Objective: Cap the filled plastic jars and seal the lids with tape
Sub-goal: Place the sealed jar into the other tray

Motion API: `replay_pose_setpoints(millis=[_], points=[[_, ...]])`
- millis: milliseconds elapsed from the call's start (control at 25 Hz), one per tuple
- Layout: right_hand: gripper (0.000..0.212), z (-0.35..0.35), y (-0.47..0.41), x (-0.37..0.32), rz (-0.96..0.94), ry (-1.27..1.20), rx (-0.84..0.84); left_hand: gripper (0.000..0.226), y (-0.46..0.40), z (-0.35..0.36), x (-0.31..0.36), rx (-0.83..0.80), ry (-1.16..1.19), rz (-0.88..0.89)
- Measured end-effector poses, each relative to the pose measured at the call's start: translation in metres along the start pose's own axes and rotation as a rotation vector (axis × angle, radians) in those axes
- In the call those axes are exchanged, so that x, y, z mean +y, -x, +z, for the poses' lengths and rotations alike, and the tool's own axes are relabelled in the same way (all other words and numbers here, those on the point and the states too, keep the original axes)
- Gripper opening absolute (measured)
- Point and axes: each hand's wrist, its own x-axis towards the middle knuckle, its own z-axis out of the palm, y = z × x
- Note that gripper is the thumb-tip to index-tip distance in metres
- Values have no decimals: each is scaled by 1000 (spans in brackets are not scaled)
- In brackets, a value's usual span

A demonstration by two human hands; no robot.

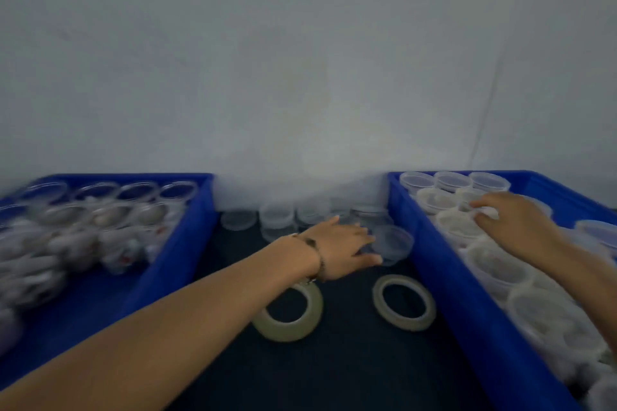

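My left hand [345,245] reaches across the dark table and grips a clear plastic lid [394,243] by its near edge, thumb low at its front. My right hand [514,218] hovers palm down over the open filled jars [457,227] in the right blue crate [444,280], fingers spread and touching a jar's rim. Several clear lid stacks [277,217] stand by the wall between the crates. Two tape rolls lie flat on the table: one [290,314] partly under my left wrist, the other [404,302] further right.
The left blue crate [180,243] holds several capped jars [110,220], some lying on their sides. A pale wall closes off the far side right behind both crates. The picture is blurred.
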Motion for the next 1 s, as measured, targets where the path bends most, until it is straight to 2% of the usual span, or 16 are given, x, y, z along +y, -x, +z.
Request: replay_pose_setpoints(millis=[120, 280, 440, 560, 680, 800, 920, 1000], points=[[22, 33, 9, -86, -181, -83, -95, 62, 84, 10, -53, -31, 35, -208], [24, 85, 18, -211, -413, -81, -252, 61, 189, 15, -115, 24, 144, -494], [27, 141, 38, -326, -552, -158, -388, 33, 252, 28, -171, 131, 327, -770], [20, 184, 53, -393, -533, -310, -548, 29, 265, 46, -203, 162, 561, -987], [20, 215, 64, -441, -324, -589, -615, 26, 261, 60, -231, 276, 739, -1093], [40, 235, 65, -470, -171, -683, -585, 38, 252, 67, -253, 350, 805, -1149], [35, 241, 50, -474, -381, -349, -300, 27, 244, 67, -267, 438, 727, -1225], [34, 246, 38, -474, -505, -70, -225, 23, 235, 67, -273, 408, 590, -1259]])
